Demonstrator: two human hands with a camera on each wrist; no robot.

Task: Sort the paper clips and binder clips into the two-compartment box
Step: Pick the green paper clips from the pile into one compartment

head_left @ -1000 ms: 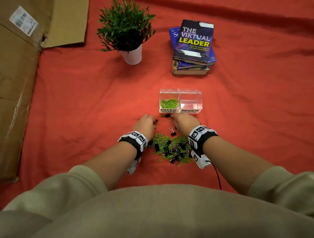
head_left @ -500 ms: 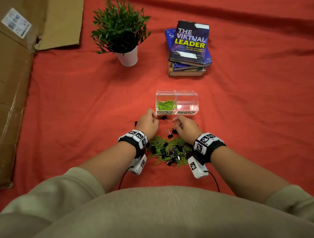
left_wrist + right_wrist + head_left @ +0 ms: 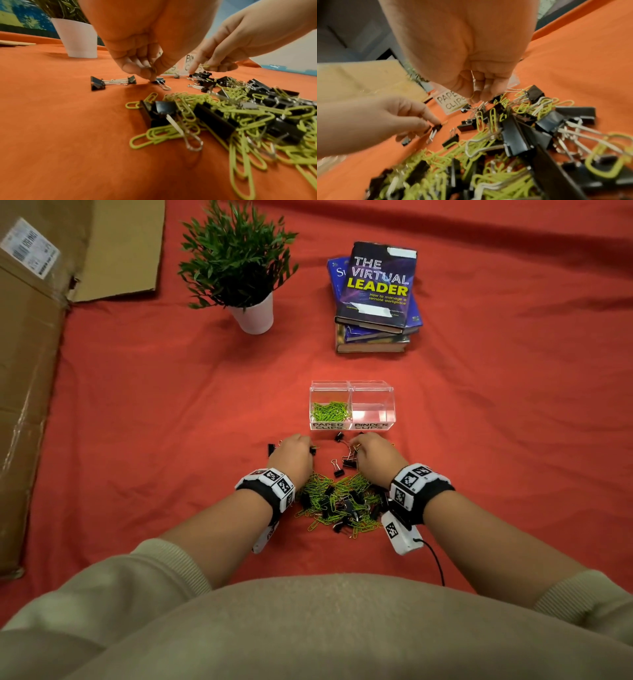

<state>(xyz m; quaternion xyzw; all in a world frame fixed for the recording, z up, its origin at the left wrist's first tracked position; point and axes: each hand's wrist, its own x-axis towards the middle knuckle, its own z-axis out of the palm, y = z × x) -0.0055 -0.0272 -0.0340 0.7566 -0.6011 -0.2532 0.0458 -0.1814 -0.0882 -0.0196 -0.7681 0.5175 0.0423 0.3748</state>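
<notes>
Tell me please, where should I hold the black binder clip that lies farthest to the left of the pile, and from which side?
Pinch the binder clip by its black body, thumb and finger on the two sloped faces, coming from above. The body stands up from the red cloth, while its wire handles lie flat and give little to catch.

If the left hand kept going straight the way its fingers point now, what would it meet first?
The left hand points down at the cloth, fingertips already at a small black binder clip, so that clip comes first, then the red cloth beneath. Whether they already touch it is unclear.
</notes>
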